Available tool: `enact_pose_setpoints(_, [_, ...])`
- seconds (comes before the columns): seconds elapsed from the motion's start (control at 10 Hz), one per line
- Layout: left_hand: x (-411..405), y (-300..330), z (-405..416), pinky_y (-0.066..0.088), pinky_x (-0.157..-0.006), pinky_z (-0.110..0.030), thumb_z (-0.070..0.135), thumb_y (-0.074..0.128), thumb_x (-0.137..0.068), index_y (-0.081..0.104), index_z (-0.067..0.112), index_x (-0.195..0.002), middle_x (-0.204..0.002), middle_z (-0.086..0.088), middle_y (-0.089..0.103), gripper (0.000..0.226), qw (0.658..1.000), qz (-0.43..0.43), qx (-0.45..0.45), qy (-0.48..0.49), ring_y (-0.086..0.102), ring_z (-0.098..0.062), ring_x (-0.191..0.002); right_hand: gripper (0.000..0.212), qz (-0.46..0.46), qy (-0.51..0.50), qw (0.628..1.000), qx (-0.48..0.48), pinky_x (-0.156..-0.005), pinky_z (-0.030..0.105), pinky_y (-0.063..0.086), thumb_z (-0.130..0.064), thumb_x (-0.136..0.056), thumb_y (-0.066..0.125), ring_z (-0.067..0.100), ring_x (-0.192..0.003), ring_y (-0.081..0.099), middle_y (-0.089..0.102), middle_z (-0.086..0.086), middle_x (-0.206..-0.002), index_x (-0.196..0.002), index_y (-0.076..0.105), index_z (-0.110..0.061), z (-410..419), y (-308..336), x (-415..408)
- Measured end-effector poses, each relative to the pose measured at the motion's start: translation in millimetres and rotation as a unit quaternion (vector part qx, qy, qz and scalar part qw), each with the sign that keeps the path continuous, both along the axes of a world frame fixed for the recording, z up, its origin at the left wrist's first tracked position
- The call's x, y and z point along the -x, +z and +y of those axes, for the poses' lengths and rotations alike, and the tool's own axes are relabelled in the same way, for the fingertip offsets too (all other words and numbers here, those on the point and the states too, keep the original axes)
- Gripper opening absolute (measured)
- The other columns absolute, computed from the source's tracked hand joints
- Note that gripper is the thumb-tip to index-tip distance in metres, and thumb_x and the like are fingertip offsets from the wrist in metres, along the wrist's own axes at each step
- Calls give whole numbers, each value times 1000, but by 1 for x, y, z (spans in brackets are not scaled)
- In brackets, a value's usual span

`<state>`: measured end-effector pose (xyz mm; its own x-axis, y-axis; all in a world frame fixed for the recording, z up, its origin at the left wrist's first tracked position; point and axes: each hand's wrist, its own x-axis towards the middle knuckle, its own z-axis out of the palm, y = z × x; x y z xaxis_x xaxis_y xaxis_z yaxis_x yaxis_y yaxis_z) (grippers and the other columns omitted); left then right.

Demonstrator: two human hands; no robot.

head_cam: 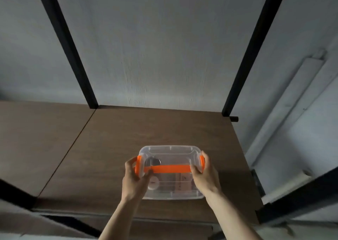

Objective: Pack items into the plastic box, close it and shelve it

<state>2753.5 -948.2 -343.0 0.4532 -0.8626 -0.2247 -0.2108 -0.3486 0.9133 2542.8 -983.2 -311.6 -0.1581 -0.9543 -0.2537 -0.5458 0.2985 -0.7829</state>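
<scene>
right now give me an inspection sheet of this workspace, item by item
surface: brown wooden shelf board, bare around the box
job's things: clear plastic box, lid on, orange handle lying across it, orange latches at both ends; items inside are blurred
clutter: nothing seen
grippers: left hand and right hand each grip one end of the box
cables: nothing seen
surroundings: black shelf posts, grey wall behind

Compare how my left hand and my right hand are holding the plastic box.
The left hand grips the plastic box at its left orange latch, thumb on the lid by the handle. The right hand wraps the right latch, thumb at the handle's other end. Both clasp the closed box.
</scene>
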Motion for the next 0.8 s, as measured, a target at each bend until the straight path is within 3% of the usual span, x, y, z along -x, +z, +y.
enact_pose_setpoints(0.1, [-6,-17,0,50,-68,-32,22,76,-83,44,25,-132,-108,0,67,58,999,-15,-13,-27,67,-20,-93,67,27,-15,999,-16,-112,49,43,-30,-96,61,29,-139,47,47,5,-155,-154,30,-23,3,-19,-10])
enact_pose_setpoints(0.2, [-11,-31,-1,54,-73,-32,26,77,-84,43,24,-136,-116,3,62,62,997,-38,-18,-58,66,-21,-101,69,55,-21,998,-29,-111,50,44,-32,-96,60,29,-139,48,47,6,-155,-156,27,-24,3,-35,-14])
enact_pose_setpoints(0.4, [-12,-42,-4,57,-87,-47,30,77,-84,39,26,-139,-128,-2,59,67,995,-67,-3,-73,63,-25,-110,71,80,4,997,-19,-114,46,37,-39,-101,50,26,-146,38,34,2,-163,-160,13,-25,6,-47,-13])
enact_pose_setpoints(0.5, [-11,-42,-4,56,-88,-48,30,74,-86,36,20,-143,-134,-7,55,69,993,-80,-1,-83,61,-28,-114,73,104,37,994,-25,-114,53,39,-52,-101,40,29,-148,35,27,-3,-166,-160,5,-31,10,-49,-9])
enact_pose_setpoints(0.6, [-10,-33,0,54,-87,-44,36,68,-90,33,19,-148,-138,-11,53,70,985,-132,-12,-108,60,-30,-116,66,177,58,982,-9,-103,50,51,-58,-98,38,25,-135,53,47,1,-153,-156,18,-32,16,-42,2])
enact_pose_setpoints(0.7, [-8,-18,15,50,-82,-40,48,62,-89,30,29,-150,-138,-5,54,71,975,-181,-18,-130,59,-28,-116,62,239,79,967,24,-99,43,54,-60,-98,35,21,-127,58,53,-1,-145,-153,24,-34,33,-21,10])
enact_pose_setpoints(0.8, [-1,-4,38,53,-86,-43,53,60,-86,30,32,-148,-133,-4,56,72,959,-244,-13,-145,58,-27,-115,58,287,124,948,55,-99,39,53,-54,-100,38,20,-126,57,53,-1,-142,-153,28,-33,57,-7,23])
